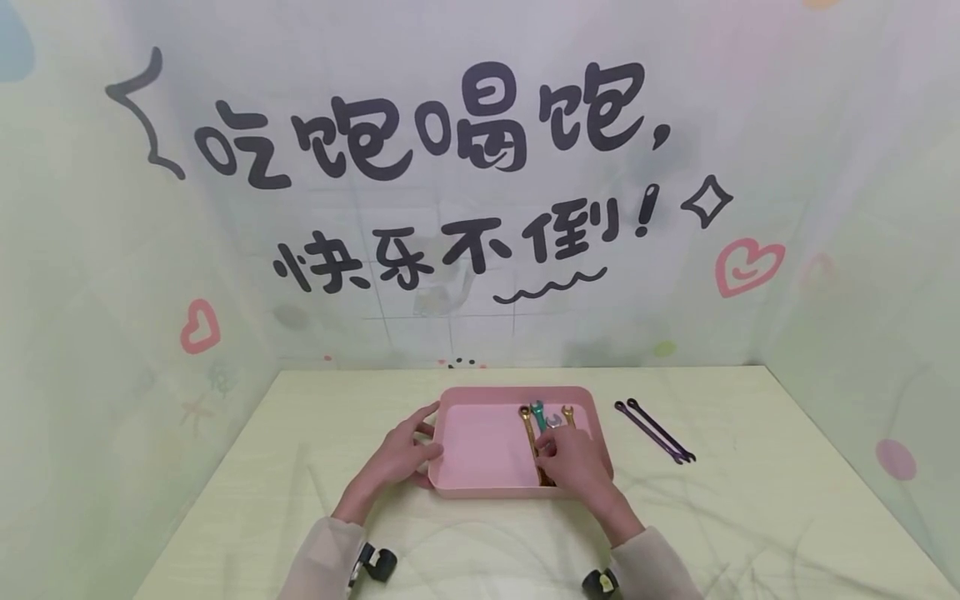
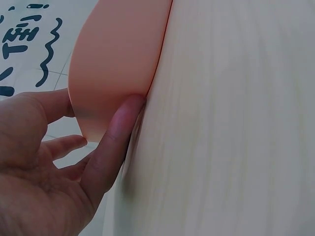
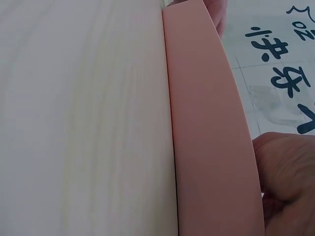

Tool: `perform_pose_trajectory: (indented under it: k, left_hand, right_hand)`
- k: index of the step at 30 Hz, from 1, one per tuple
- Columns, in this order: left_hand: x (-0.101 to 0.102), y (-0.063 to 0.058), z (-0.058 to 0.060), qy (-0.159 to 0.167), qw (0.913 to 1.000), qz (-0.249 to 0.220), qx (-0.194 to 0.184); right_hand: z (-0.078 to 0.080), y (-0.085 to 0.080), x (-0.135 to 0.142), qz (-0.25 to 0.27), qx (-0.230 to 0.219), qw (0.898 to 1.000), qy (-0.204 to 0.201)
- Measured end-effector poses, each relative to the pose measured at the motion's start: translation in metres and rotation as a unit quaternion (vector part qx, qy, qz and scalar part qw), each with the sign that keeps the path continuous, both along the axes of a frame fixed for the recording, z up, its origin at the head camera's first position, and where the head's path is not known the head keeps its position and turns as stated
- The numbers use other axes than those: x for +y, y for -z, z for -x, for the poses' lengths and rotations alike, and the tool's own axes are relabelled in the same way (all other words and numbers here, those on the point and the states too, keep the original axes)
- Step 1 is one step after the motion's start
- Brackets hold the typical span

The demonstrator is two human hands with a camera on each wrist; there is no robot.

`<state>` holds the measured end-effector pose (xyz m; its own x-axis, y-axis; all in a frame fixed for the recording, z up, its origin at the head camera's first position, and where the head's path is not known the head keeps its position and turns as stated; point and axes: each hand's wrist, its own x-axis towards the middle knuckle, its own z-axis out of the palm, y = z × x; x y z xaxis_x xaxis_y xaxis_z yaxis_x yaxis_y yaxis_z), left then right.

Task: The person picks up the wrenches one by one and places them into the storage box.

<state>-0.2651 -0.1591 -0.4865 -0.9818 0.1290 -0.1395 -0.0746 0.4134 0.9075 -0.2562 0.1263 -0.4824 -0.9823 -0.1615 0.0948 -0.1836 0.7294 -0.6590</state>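
Wrenches lie side by side in the right part of a pink tray, which sits on a pale table; the tray's left part shows bare floor. In order from the left: a gold wrench, ring end away from the person; a green wrench, a silver wrench and a second gold wrench, these three with forked ends away. Their lower lengths are largely hidden by the right hand, which reaches over the tray's near wall, fingers curled, fingertips next to the first gold wrench; whether it is pinched or merely touched, cannot tell. Right wrist view: near wall hides most of that hand. Left hand grips the tray at its near left corner, thumb low on the outer wall, one finger at the rim. Outside the tray, to its right and apart from it, two dark wrenches lie on the table nearly parallel, aslant, ring ends away, forked ends close together. Behind: a pale wall bearing dark lettering and pink hearts.
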Motion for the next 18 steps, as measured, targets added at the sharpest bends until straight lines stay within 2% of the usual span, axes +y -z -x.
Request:
perform_pose_trajectory:
  k: [8,18]
  left_hand:
    - [0.000,0.000,0.000,0.004,1.0000,0.001,0.003]
    - [-0.001,0.002,0.000,0.006,0.9999,0.000,0.010]
  right_hand:
    - [0.004,-0.008,0.015,0.011,0.034,0.999,0.006]
    - [0.015,-0.025,0.062,0.013,0.019,0.998,0.050]
